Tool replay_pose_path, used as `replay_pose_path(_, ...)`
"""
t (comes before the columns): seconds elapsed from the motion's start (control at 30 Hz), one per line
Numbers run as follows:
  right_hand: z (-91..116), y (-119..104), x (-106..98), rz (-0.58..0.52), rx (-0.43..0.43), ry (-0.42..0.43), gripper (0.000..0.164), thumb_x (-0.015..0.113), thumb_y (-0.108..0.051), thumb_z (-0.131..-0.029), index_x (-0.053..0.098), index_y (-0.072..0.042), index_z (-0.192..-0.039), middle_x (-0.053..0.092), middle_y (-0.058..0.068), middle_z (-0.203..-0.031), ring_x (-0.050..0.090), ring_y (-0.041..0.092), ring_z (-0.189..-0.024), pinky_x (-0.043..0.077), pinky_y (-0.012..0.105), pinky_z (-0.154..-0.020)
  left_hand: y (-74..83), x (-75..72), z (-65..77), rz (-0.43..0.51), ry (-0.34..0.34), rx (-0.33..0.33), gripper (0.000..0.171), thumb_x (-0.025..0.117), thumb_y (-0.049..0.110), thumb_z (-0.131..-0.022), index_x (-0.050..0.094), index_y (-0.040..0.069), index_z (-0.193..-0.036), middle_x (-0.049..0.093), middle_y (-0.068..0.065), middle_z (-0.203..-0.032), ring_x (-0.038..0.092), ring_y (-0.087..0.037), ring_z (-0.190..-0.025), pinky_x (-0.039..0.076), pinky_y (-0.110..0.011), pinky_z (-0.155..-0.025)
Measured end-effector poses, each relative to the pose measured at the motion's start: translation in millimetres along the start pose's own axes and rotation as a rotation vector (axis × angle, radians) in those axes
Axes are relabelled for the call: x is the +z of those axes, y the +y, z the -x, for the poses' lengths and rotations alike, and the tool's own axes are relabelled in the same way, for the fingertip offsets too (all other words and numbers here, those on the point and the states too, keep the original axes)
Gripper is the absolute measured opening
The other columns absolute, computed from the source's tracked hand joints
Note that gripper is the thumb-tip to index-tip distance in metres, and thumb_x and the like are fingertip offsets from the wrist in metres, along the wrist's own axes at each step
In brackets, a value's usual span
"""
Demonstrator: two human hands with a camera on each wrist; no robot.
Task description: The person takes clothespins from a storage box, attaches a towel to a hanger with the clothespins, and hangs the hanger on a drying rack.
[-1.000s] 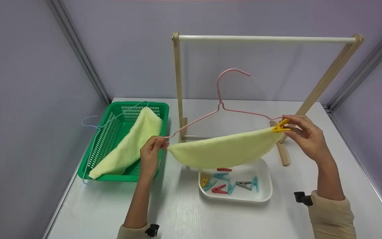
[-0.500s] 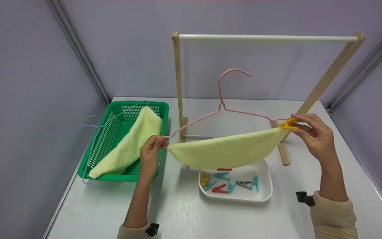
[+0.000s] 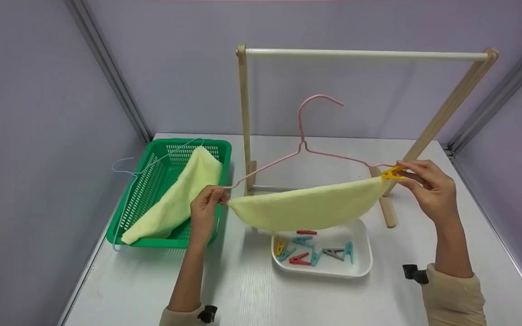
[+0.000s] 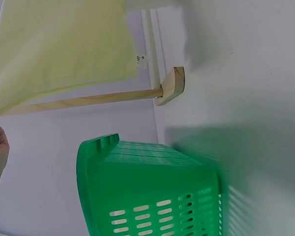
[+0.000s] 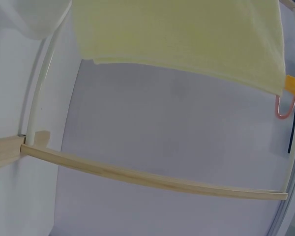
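My left hand (image 3: 204, 213) pinches the left end of a pink wire hanger (image 3: 302, 135) together with a corner of a pale yellow towel (image 3: 311, 208). At the other end, thumb and fingers of my right hand (image 3: 432, 190) squeeze a yellow clothespin (image 3: 392, 173), whose nose is at the towel's right corner by the hanger's end. Between my hands the towel sags below the hanger's lower side, held up in the air. A small white label (image 4: 141, 61) shows at its edge in the left wrist view.
A green basket (image 3: 170, 243) on the left holds another yellow towel (image 3: 175, 199) and a blue hanger (image 3: 127, 201). Under the raised towel stands a white tray (image 3: 324, 272) with several clothespins. Behind is a wooden rack with a white rail (image 3: 365, 54).
My right hand has moved a little to the right with the clothespin and the towel's corner, stretching the towel along the hanger. The left hand has hardly moved.
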State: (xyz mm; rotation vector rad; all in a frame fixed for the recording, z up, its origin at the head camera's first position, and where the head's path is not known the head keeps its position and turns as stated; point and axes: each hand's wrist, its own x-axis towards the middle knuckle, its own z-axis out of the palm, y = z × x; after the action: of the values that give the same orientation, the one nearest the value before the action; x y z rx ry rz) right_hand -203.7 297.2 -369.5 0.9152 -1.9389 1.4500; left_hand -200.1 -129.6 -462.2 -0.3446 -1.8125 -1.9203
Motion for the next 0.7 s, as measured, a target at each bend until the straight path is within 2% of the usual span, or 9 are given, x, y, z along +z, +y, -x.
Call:
replay_pose_path(0.2,0.7,-0.1,1.2,0.094,-0.019,0.04,0.03,0.061,0.027,-0.069,0.06,0.021,-0.098,0.057,0.028,-0.093,0.062,0.021,-0.089,0.049,0.027,-0.077,-0.9,-0.2,-0.2,0.0,-0.009,0.005,0.018,0.048,0.003,-0.095,0.06,-0.008,-0.087,0.06,-0.019,-0.08,0.057,-0.02,-0.073,0.05,-0.035,-0.064)
replay_pose_path(0.43,2.3,5.4,0.6,0.047,-0.049,0.096,0.022,0.065,0.019,-0.071,0.062,0.021,-0.092,0.059,0.027,-0.088,0.063,0.019,-0.086,0.05,0.025,-0.075,-3.1,-0.4,0.1,-0.008,-0.011,0.021,0.02,0.051,0.01,-0.095,0.061,-0.006,-0.086,0.061,-0.015,-0.08,0.058,-0.02,-0.073,0.049,-0.03,-0.064)
replay_pose_path(0.7,4.2,6.4,-1.3,0.051,-0.036,0.097,0.022,0.064,0.022,-0.07,0.062,0.021,-0.092,0.059,0.027,-0.088,0.064,0.019,-0.085,0.05,0.022,-0.073,1.7,0.5,-0.1,-0.015,-0.009,0.0,0.018,0.05,0.004,-0.094,0.061,-0.008,-0.087,0.06,-0.02,-0.08,0.057,-0.022,-0.073,0.05,-0.032,-0.064)
